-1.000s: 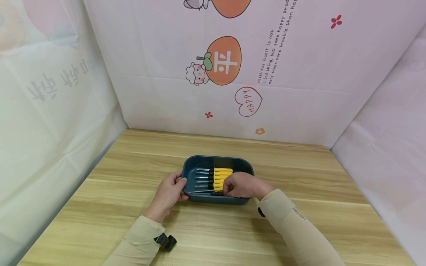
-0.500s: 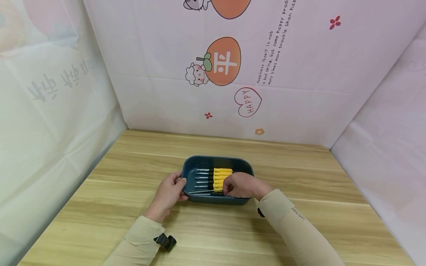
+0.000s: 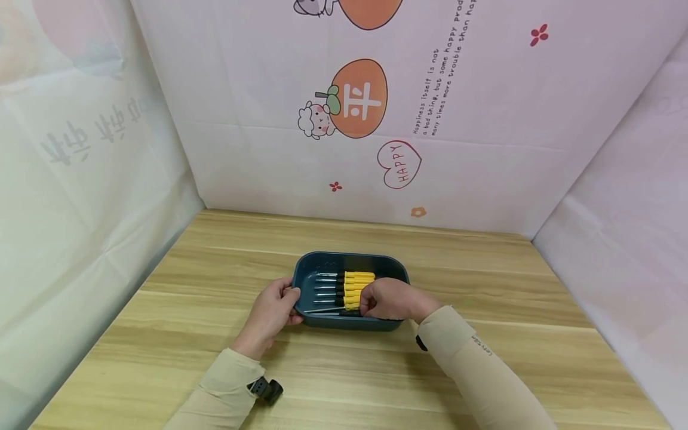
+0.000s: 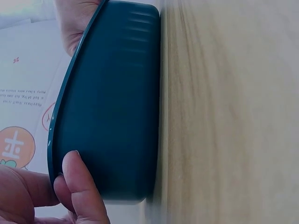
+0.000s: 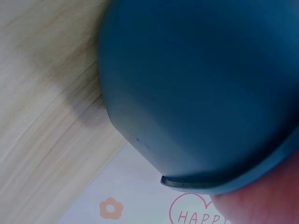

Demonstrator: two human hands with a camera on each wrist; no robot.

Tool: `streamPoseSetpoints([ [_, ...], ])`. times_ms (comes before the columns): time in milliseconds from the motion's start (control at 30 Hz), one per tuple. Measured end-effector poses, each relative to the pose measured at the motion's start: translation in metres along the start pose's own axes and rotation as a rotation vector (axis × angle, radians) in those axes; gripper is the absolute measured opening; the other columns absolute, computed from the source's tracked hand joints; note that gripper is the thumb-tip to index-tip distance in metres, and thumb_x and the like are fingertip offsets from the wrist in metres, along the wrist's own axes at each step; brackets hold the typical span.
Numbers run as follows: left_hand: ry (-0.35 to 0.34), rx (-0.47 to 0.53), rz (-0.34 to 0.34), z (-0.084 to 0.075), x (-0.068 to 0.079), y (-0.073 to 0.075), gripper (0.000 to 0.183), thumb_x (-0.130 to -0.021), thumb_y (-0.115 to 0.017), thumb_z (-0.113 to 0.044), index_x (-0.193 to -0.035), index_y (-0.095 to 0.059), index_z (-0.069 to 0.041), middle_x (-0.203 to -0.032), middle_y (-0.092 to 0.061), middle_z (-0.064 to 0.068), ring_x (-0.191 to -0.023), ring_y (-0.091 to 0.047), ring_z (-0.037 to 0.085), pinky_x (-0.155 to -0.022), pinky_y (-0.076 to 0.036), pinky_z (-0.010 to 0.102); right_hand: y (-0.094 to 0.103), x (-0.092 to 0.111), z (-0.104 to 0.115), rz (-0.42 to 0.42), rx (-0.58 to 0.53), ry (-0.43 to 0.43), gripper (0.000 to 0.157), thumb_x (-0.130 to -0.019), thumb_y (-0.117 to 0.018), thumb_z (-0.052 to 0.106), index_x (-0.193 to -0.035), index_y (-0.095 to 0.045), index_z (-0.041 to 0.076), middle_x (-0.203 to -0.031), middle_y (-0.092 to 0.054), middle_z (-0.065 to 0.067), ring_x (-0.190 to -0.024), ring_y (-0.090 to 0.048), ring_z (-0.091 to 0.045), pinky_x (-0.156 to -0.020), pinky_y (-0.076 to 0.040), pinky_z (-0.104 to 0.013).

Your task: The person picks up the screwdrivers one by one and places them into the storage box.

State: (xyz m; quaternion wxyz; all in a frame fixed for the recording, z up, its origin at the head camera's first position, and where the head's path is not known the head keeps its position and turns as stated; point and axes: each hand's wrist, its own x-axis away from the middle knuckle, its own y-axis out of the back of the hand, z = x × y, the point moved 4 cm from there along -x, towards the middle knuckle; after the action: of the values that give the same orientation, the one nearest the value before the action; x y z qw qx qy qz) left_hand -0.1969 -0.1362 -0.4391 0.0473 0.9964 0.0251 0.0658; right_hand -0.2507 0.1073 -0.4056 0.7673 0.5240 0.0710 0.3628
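Observation:
A dark teal rectangular box [image 3: 352, 323] stands on the table in the head view. In it lie several screwdrivers [image 3: 355, 285] side by side, with yellow-and-black handles to the right and thin metal shafts to the left. My left hand [image 3: 273, 307] grips the box's left end at the rim, thumb on top; the left wrist view shows its fingers [image 4: 80, 186] against the outer wall. Inside the box, my right hand [image 3: 391, 300] has curled fingers at the handle of the nearest screwdriver, whose shaft [image 3: 325, 310] lies slightly slanted. Those fingertips are hidden, and the right wrist view shows mostly the box's outer wall [image 5: 196, 93].
The wooden table [image 3: 484, 275] extends around the box on all sides. A printed white cloth [image 3: 473, 191] hangs behind it, with plain-looking cloth walls at left and right. A black strap device [image 3: 266, 390] sits on the left wrist.

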Motion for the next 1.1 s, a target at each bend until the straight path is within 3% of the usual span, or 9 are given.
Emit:
streamPoseSetpoints([
  [400,0.0,-0.03,0.019,-0.003,0.0,0.001,0.043,-0.108,-0.054,-0.017,-0.146,-0.053,0.001,-0.106,-0.06,0.018,-0.07,-0.062,0.016,-0.064,-0.06,0.025,-0.001,0.001,-0.002,-0.015,-0.011,-0.006,0.009,-0.094,-0.076,0.008,-0.09,-0.074,0.015,-0.084,-0.066,0.009,-0.081,-0.058,-0.013,-0.086,-0.056,-0.035],
  [667,0.001,-0.109,0.014,-0.005,-0.001,0.002,0.042,-0.108,-0.054,-0.019,-0.144,-0.054,0.001,-0.108,-0.062,0.019,-0.074,-0.063,0.017,-0.067,-0.061,0.028,0.002,0.006,0.0,-0.062,-0.008,0.021,0.009,-0.096,-0.075,0.014,-0.091,-0.072,0.021,-0.086,-0.067,0.011,-0.079,-0.058,-0.011,-0.084,-0.055,-0.033],
  [900,-0.008,-0.225,0.002,-0.008,-0.003,0.008,0.047,-0.108,-0.055,-0.026,-0.148,-0.052,-0.001,-0.113,-0.063,0.017,-0.079,-0.066,0.019,-0.071,-0.063,0.033,0.01,0.015,-0.003,-0.202,-0.038,0.011,0.003,-0.098,-0.074,0.022,-0.097,-0.073,0.02,-0.091,-0.067,0.01,-0.082,-0.059,-0.012,-0.081,-0.054,-0.031],
  [1100,-0.125,-0.463,-0.04,-0.017,-0.01,0.024,0.053,-0.107,-0.053,-0.029,-0.149,-0.05,0.003,-0.111,-0.07,0.014,-0.072,-0.072,0.019,-0.075,-0.062,0.038,0.025,0.031,-0.012,-0.364,-0.085,0.023,0.01,-0.1,-0.071,0.019,-0.108,-0.073,0.013,-0.096,-0.069,0.005,-0.081,-0.06,-0.011,-0.077,-0.056,-0.03],
])
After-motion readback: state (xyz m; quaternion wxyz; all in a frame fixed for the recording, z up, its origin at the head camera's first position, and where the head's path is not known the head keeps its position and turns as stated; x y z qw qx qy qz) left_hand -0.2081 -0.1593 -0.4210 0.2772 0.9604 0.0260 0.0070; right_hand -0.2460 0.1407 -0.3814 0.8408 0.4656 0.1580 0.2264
